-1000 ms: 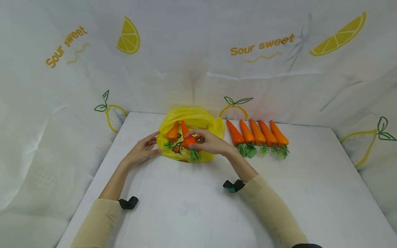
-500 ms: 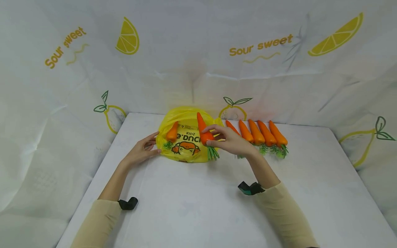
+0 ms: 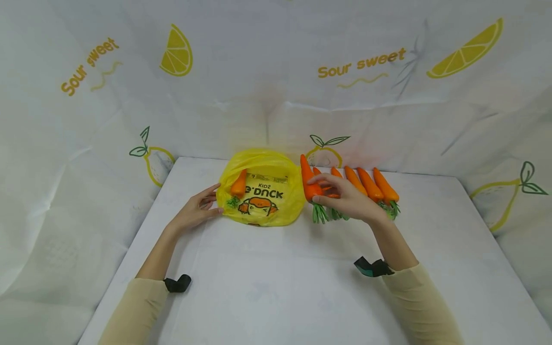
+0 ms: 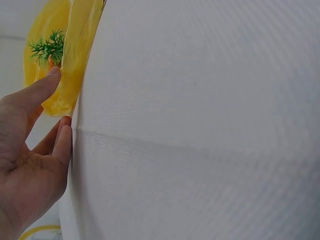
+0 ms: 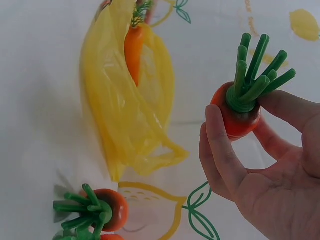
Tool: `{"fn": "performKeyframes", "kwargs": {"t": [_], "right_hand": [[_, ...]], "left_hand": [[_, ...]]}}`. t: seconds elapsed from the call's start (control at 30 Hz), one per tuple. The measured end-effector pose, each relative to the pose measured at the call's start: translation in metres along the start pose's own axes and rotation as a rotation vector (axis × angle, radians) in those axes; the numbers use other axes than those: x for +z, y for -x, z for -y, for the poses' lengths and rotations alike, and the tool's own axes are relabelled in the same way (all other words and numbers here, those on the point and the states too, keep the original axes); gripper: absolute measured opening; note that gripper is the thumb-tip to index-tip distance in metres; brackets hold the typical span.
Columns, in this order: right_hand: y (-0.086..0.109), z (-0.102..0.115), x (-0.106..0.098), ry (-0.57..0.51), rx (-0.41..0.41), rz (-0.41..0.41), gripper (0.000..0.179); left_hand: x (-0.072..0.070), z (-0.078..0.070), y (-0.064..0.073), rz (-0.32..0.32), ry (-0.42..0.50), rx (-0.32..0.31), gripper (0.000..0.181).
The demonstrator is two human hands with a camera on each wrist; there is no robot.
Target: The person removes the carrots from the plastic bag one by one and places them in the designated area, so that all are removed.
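My right hand pinches an orange carrot with cut green stems, held beside the right edge of a yellow plastic bag. In the right wrist view, the thumb and fingers press the carrot's top end from both sides. The bag lies with its mouth spread wide, a duck print showing inside. Another carrot with feathery leaves lies in its left part. My left hand touches the bag's left rim with thumb and fingertips, its fingers relaxed. The thumb meets the yellow plastic in the left wrist view.
A row of several carrots lies to the right of the bag at the table's back edge, partly hidden behind my right hand. Behind the white table rises a white cloth printed with lemons.
My right hand has moved right, carrying the carrot from inside the bag to just past its right edge. The left hand stays at the bag's left rim.
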State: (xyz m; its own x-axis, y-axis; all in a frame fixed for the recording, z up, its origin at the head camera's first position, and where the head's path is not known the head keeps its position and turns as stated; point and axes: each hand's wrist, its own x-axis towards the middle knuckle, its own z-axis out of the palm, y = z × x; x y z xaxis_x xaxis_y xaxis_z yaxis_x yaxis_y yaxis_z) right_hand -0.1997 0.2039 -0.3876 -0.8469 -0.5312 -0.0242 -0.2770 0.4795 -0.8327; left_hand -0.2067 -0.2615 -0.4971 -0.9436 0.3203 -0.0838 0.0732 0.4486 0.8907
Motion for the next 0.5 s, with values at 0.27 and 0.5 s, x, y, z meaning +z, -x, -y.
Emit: {"fn": "performKeyframes", "kwargs": {"t": [0.27,0.5], "right_hand": [[0.019,-0.012,-0.008,0.037,0.029,0.002,0.038],[0.033,-0.025,-0.005,0.044,0.038,0.016,0.038]], "left_hand": [[0.002,0.001,-0.001,-0.012,-0.016,-0.021,0.085],[0.000,0.000,-0.001,-0.007,-0.004,-0.019,0.084]]}}
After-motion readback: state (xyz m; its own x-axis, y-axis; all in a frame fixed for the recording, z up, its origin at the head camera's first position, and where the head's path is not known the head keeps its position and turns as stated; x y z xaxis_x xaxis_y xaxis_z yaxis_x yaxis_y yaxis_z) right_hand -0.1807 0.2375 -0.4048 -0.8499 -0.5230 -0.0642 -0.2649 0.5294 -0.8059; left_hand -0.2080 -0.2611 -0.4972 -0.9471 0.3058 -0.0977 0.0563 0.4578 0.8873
